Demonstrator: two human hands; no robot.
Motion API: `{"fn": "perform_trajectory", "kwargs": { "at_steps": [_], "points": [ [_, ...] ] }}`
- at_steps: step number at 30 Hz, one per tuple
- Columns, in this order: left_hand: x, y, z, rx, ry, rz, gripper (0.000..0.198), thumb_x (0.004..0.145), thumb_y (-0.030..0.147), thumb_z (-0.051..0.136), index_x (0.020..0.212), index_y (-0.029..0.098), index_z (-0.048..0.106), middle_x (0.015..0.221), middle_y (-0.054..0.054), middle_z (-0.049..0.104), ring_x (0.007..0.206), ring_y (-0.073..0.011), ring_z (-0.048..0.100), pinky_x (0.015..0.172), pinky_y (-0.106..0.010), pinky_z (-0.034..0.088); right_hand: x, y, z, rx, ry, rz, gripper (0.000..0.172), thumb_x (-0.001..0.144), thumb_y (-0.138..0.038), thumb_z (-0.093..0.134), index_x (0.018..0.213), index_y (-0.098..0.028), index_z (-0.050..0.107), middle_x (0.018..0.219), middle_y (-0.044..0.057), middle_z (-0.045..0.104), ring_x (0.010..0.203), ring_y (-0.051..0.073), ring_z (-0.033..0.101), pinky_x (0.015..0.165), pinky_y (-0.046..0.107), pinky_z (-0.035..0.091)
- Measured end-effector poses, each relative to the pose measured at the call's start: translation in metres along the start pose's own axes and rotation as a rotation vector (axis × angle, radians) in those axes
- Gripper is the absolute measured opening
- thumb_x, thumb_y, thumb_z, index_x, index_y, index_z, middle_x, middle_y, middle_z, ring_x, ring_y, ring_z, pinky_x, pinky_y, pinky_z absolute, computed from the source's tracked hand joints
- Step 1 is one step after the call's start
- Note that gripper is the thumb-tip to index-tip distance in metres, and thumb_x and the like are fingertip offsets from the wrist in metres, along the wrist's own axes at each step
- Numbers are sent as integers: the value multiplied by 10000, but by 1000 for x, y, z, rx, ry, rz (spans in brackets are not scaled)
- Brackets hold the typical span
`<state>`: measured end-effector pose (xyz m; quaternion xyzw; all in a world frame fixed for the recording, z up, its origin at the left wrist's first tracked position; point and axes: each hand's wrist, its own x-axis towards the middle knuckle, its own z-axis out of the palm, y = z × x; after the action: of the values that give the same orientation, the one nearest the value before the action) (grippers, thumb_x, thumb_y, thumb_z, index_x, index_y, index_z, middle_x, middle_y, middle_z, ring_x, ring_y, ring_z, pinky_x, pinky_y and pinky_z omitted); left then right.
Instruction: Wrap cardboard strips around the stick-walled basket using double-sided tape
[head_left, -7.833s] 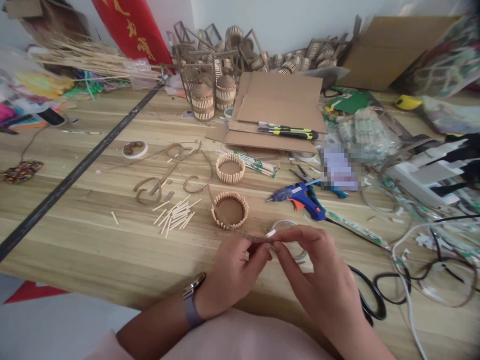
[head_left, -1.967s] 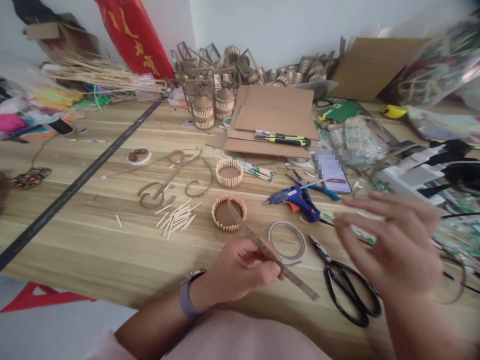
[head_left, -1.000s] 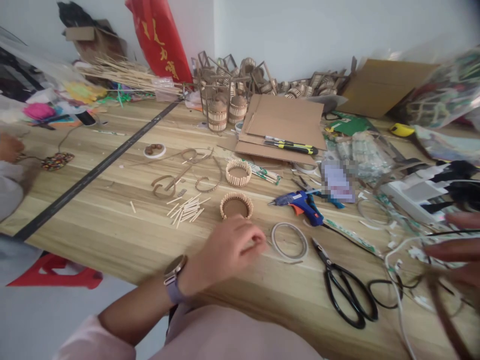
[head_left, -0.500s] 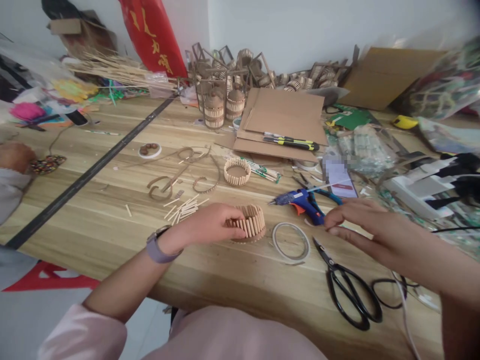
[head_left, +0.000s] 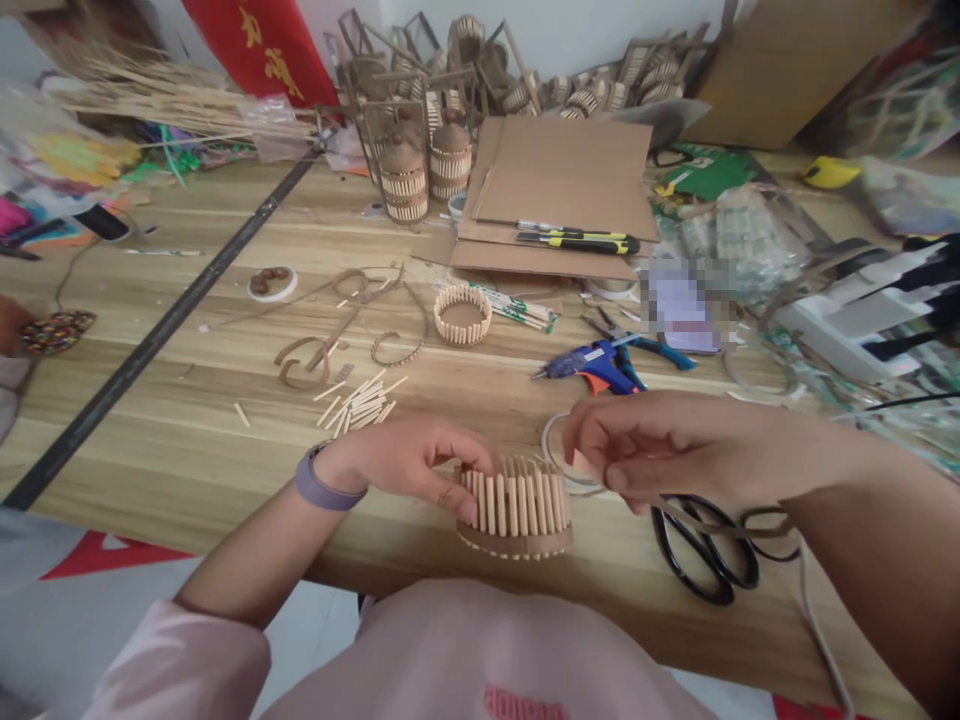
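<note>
My left hand (head_left: 420, 465) pinches the rim of a small round basket (head_left: 517, 505) made of upright wooden sticks with a brown band round its lower part. The thumb is outside the wall and the fingers reach inside. To the right of the basket, my right hand (head_left: 645, 450) is closed, fingertips together, with a brown strip (head_left: 724, 528) trailing from under it toward the wrist. Behind this hand a tape roll (head_left: 551, 440) is partly hidden. Black scissors (head_left: 705, 560) lie below it, their blades covered. A blue glue gun (head_left: 589, 365) rests farther back.
Loose sticks (head_left: 364, 400) lie left of the basket. Beyond them are a second stick ring (head_left: 463, 315), curled brown strips (head_left: 304, 365) and a dish of brown beads (head_left: 272, 284). Cardboard sheets (head_left: 562, 170) carry cutters (head_left: 577, 240). Finished lantern-like pieces (head_left: 405, 180) stand behind. Another person's hand (head_left: 11, 325) is far left.
My right hand has moved left from beside the glue gun toward the basket, and a brown strip now shows with it. The basket has come nearer to me, tilted in my left hand.
</note>
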<state>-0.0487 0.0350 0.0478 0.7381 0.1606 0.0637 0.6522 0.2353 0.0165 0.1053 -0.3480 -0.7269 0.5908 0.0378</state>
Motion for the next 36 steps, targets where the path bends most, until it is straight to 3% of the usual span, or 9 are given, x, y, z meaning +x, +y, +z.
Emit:
{"fn": "perform_trajectory", "kwargs": {
  "at_steps": [3,8,13,16,19,21,26,31,36],
  "points": [
    [3,-8,3,-100,-47,79,315,850,507,695,803,195,707,893,-63,705,899,-209,652,922,-352,495,5,4,0,177,-165,17,179,892,-324,598,791,-176,602,1069,74,640,661,101,595,575,238,515],
    [8,-20,7,-229,-125,170,300,826,497,732,830,199,697,959,-81,717,1038,-242,640,1015,-386,460,9,13,5,163,-279,36,215,902,-365,618,875,-153,597,828,25,595,709,125,562,635,247,459],
    [1,-21,7,-175,-132,161,256,870,458,694,876,202,697,1068,-80,722,1149,-242,612,1093,-387,399,11,10,17,253,-255,60,265,888,-410,630,875,-149,586,814,16,570,700,119,496,609,238,392],
    [-5,-16,8,-105,-122,106,328,866,499,679,981,193,703,1154,-90,704,1244,-254,563,1127,-381,351,9,8,25,359,-256,126,310,870,-448,648,848,-149,573,747,-15,524,646,101,431,571,228,328],
    [-4,-2,15,-75,-76,-7,416,886,524,633,1108,175,675,1195,-96,682,1149,-235,607,1039,-355,419,6,6,31,417,-245,172,311,873,-453,642,830,-155,562,728,-26,501,645,102,420,579,234,314],
    [0,9,22,-83,-44,-98,375,897,485,625,1116,184,670,1117,-64,697,1038,-197,629,941,-310,459,5,2,34,415,-221,200,282,876,-426,631,812,-165,548,733,-26,501,661,106,438,593,239,322],
    [16,23,38,-284,-1,-206,250,863,415,686,947,180,689,849,3,680,774,-128,604,720,-235,476,3,-10,36,338,-208,226,234,870,-382,591,771,-182,521,695,-47,450,622,98,387,564,234,301],
    [21,22,38,-198,-79,-212,271,917,424,619,940,172,713,895,-13,706,827,-140,614,755,-234,474,-9,-14,28,55,-80,242,168,879,-358,562,815,-203,559,760,-22,498,661,123,425,575,239,338],
    [18,24,38,-231,-80,-266,417,941,547,546,916,165,710,939,-29,717,837,-141,607,760,-231,479,-19,-18,24,-93,-43,316,267,902,-450,523,775,-217,557,711,-17,511,623,135,452,548,240,351]
  ]
}}
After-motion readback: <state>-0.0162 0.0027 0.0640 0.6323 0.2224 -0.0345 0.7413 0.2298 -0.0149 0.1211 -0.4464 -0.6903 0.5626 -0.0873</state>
